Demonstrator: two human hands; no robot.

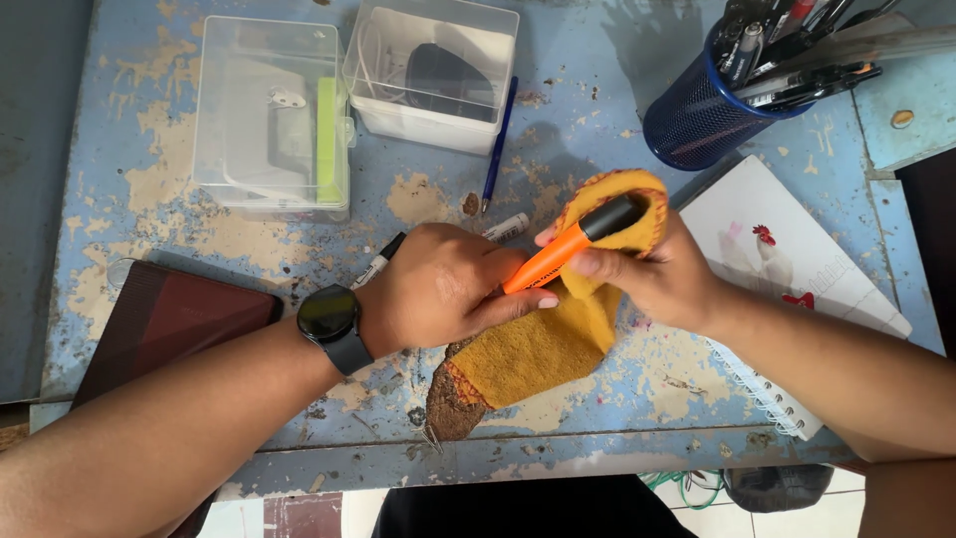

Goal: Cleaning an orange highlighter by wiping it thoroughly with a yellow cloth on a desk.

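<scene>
1. An orange marker [560,249] with a black cap is lying slantwise across a yellow felt pouch [543,344]; its long axis is running from the lower left up to the upper right, with the capped end sitting at the pouch's open mouth.
2. The left hand [438,289] is resting over the pouch's left side, its fingers curled together and its thumb and forefinger closing on the marker's lower, orange end.
3. The right hand [652,274] is wrapping the pouch's upper right part; its fingers are pressing together around the mouth, and its thumb is lying against the marker just below the cap.
4. Both hands are touching the marker, the left at the low end and the right nearer the capped end at the opening.
5. The pouch itself is lying on the worn blue table [637,379] with its brown tip pointing toward the near edge.
6. Left of the pouch, a dark red notebook [169,324] is lying; beyond the pouch, two clear plastic boxes [274,115] are standing, and to its upper right a blue mesh pen holder [702,115].
7. Right of the pouch, partly under the right forearm, a spiral notepad [797,259] is lying.
</scene>
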